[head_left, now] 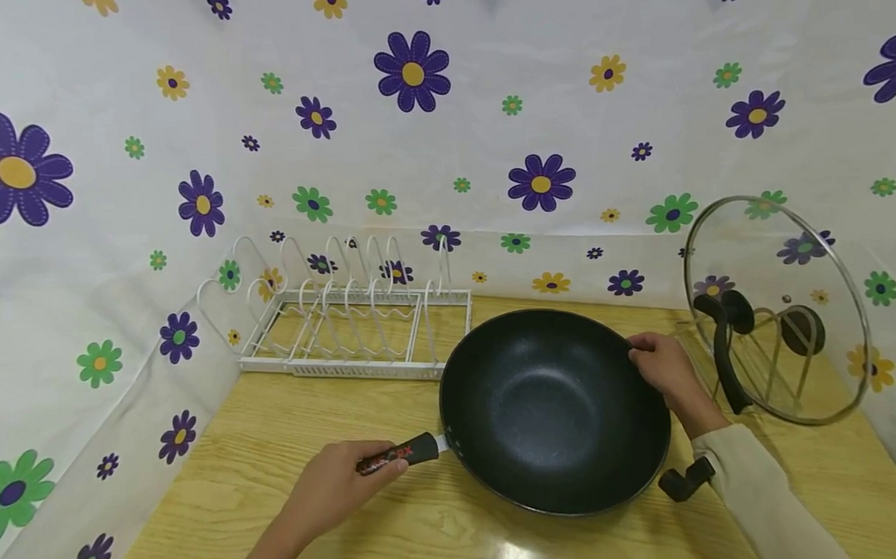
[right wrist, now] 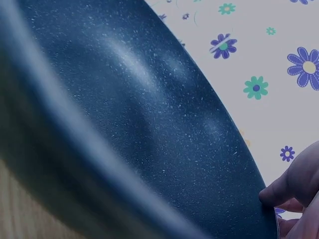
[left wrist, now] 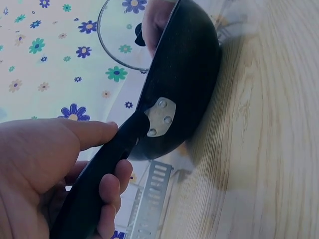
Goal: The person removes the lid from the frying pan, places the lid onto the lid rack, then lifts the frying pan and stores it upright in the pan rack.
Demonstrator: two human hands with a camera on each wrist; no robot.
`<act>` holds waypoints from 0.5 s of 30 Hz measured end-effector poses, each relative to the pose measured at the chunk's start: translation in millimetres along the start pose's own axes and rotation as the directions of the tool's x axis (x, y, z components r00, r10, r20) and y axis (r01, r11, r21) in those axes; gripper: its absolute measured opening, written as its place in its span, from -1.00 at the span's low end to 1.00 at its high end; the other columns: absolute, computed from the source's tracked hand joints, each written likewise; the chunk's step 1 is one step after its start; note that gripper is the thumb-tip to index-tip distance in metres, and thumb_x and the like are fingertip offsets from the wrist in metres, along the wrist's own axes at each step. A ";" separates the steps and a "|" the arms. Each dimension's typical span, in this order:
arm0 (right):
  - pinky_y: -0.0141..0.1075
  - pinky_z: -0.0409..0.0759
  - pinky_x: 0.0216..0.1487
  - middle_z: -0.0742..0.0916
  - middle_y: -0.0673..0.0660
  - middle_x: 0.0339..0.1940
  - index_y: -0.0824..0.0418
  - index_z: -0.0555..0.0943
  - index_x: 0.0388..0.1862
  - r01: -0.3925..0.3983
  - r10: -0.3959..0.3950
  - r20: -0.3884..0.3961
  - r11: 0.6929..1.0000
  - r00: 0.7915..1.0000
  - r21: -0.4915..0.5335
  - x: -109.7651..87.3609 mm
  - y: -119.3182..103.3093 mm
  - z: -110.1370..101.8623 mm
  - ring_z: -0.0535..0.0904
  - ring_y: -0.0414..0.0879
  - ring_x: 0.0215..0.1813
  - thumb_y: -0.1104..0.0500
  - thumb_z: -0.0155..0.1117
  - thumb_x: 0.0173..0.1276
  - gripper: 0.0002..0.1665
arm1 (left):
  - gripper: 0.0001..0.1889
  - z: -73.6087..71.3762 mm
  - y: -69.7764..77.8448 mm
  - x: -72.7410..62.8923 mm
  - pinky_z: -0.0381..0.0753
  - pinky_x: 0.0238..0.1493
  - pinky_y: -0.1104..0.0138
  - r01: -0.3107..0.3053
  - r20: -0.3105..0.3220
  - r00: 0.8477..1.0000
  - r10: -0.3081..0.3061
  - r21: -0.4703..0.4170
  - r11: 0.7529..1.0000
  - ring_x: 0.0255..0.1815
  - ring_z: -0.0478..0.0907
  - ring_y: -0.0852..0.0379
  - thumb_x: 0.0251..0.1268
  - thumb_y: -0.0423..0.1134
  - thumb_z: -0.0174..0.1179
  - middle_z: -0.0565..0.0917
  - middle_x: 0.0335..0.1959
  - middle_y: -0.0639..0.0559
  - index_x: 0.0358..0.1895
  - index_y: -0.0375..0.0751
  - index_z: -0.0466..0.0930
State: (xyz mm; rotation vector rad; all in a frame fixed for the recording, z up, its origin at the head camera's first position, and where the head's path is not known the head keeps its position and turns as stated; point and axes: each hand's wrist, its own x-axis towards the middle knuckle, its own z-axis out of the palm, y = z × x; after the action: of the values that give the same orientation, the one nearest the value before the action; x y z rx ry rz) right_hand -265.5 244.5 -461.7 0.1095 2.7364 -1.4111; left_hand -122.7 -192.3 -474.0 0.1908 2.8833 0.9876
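Well, I see the pan [head_left: 551,409] between the left hand [head_left: 337,483], curled round its handle [head_left: 418,449], and the right hand [head_left: 665,368], pinching its edge [head_left: 667,443].

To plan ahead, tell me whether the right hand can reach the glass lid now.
Probably not without releasing the wok, which the right hand grips; otherwise the glass lid looks close and unobstructed.

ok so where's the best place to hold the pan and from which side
Probably the slim handle, from the near left, as the left hand grips it: it juts that way from the wide pan. The right hand at the opposite rim should help steady it.
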 end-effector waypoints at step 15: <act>0.16 0.55 0.17 0.54 0.54 0.26 0.55 0.47 0.29 -0.044 0.043 -0.025 0.999 0.999 -0.028 22.7 -8.2 -2.9 0.52 0.36 0.16 0.32 -0.05 0.54 -0.55 | -0.53 9.7 11.3 1.3 0.40 -0.46 0.34 -0.028 -0.030 0.999 0.029 0.007 1.000 -0.51 0.42 0.25 0.35 0.22 0.28 0.68 -0.35 0.20 0.09 -0.03 0.76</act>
State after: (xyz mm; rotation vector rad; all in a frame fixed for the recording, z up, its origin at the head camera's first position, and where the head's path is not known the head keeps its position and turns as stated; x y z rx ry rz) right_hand -288.9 243.0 -455.3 0.1850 2.7547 -1.3678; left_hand -121.8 -177.4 -474.8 0.2201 2.9190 0.9944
